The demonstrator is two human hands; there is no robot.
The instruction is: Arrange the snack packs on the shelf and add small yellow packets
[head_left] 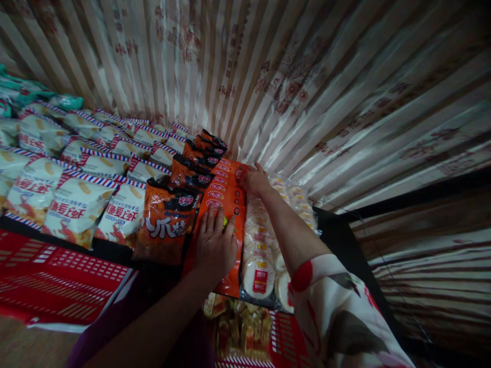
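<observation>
A long orange snack pack (226,204) lies on a dark shelf, running from front to back. My left hand (215,244) rests flat on its near part, fingers stretched out. My right hand (255,179) reaches to its far end, fingers curled over the top edge of the pack. Right beside it lies a clear bag of round white rice crackers (261,255), under my right forearm. To the left stands a row of dark orange snack bags (166,225).
Rows of white snack bags with red and blue striped tops (76,204) fill the shelf to the left. A red plastic crate (57,281) sits at the lower left. A bag of wrapped snacks (240,327) lies in a red basket below. Striped wallpaper (307,76) backs the shelf.
</observation>
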